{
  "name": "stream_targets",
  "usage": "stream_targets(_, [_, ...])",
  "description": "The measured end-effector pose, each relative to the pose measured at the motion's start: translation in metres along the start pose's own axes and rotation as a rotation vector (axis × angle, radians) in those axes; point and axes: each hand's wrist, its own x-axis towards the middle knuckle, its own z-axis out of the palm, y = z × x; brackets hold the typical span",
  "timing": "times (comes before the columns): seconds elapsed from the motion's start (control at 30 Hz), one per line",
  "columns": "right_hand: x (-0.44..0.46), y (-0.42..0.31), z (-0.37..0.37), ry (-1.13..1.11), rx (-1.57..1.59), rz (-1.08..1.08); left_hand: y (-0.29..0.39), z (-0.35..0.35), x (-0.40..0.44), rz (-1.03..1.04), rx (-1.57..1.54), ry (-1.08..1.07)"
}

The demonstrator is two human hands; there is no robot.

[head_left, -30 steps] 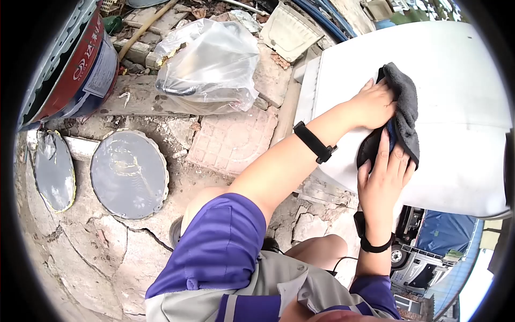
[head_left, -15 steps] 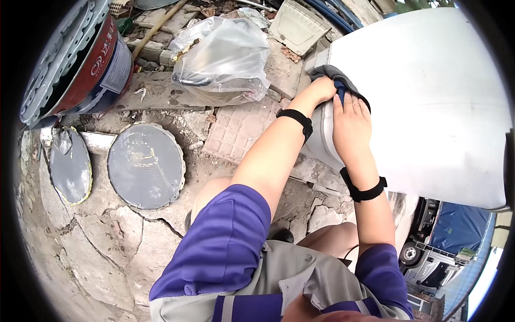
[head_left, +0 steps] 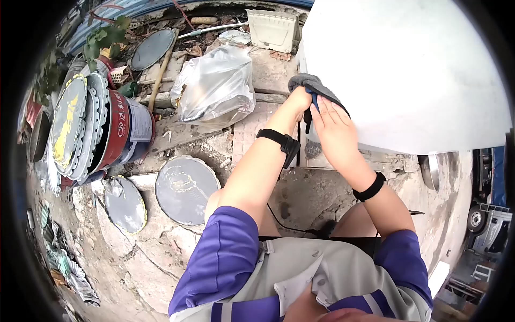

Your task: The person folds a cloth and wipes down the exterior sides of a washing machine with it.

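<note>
A dark grey cloth (head_left: pixel 317 85) with a blue part lies against the left edge of a large, smooth white object (head_left: pixel 397 75). My left hand (head_left: pixel 301 102) is closed on the cloth's near side, its fingertips partly hidden. My right hand (head_left: pixel 337 131) rests flat on the cloth beside it, fingers stretched out and pointing up and left. A dark strip hangs below the cloth between the two hands. Each wrist wears a black band.
To the left stand a red and blue paint bucket (head_left: pixel 120 129) with stacked lids and two grey round lids (head_left: pixel 185 190) on cracked concrete. A clear plastic bag (head_left: pixel 217 88) and a cream plastic container (head_left: pixel 272 31) lie farther back. A truck (head_left: pixel 491 228) shows at right.
The view has turned and shifted, bringing more of the left side into sight. Both hands and the cloth appear slightly farther left and lower. The left hand still grips the cloth.
</note>
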Motion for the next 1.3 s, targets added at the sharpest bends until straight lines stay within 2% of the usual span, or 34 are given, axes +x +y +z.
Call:
stream_targets(0.03, [-0.005, -0.001, 0.001, 0.022, 0.034, 0.019, 0.010, 0.006, -0.019, -0.061, -0.062, 0.012])
stream_targets(0.1, [-0.015, -0.004, 0.006, 0.071, 0.108, 0.058, -0.018, -0.004, 0.000, -0.071, -0.124, -0.015])
stream_targets(0.17, [-0.027, -0.006, 0.016, 0.139, 0.208, 0.104, -0.011, 0.008, -0.025, -0.106, -0.280, 0.020])
stream_targets(0.3, [-0.059, 0.000, -0.002, 0.195, 0.504, 0.182, -0.021, 0.038, -0.077, -0.138, -0.350, 0.014])
stream_targets(0.43, [-0.092, 0.008, 0.009, 0.191, 0.767, 0.388, -0.041, 0.071, -0.102, -0.230, -0.354, 0.174])
stream_targets(0.5, [-0.100, 0.015, 0.011, -0.010, 0.803, 0.473, -0.059, 0.076, -0.101, -0.178, -0.283, 0.171])
stream_targets(0.57, [-0.109, 0.019, 0.019, -0.082, 0.822, 0.538, -0.079, 0.080, -0.102, -0.090, -0.294, 0.154])
stream_targets(0.67, [-0.123, 0.026, 0.034, -0.260, 0.774, 0.646, -0.094, 0.081, -0.106, -0.326, -0.115, 0.089])
stream_targets(0.7, [-0.128, 0.029, 0.038, -0.331, 0.743, 0.677, -0.100, 0.087, -0.107, -0.342, -0.289, 0.094])
stream_targets(0.73, [-0.131, 0.034, 0.042, -0.388, 0.776, 0.710, -0.103, 0.092, -0.109, -0.293, -0.244, 0.081])
stream_targets(0.77, [-0.132, 0.037, 0.046, -0.409, 0.777, 0.715, -0.105, 0.095, -0.109, -0.239, -0.199, 0.068])
stream_targets(0.8, [-0.131, 0.038, 0.048, -0.431, 0.778, 0.720, -0.100, 0.094, -0.107, -0.277, -0.207, 0.130])
stream_targets(0.9, [-0.123, 0.031, 0.041, -0.485, 0.822, 0.712, -0.089, 0.080, -0.104, -0.221, -0.398, 0.181])
stream_targets(1.0, [-0.112, 0.020, 0.033, -0.394, 1.019, 0.643, -0.083, 0.061, -0.091, -0.114, -0.271, 0.260])
stream_targets(1.03, [-0.108, 0.017, 0.033, -0.358, 1.030, 0.615, -0.081, 0.055, -0.085, -0.106, -0.235, 0.266])
stream_targets(1.13, [-0.101, 0.007, 0.037, -0.268, 1.034, 0.496, -0.079, 0.040, -0.068, 0.089, -0.109, 0.336])
stream_targets(1.17, [-0.097, 0.005, 0.038, -0.265, 1.011, 0.457, -0.082, 0.034, -0.063, 0.187, -0.134, 0.330])
stream_targets(1.27, [-0.085, -0.004, 0.035, -0.229, 0.960, 0.366, -0.065, 0.015, -0.054, 0.139, -0.199, 0.324])
stream_targets(1.3, [-0.082, -0.004, 0.034, -0.193, 0.922, 0.334, -0.060, 0.014, -0.051, 0.239, -0.404, 0.294])
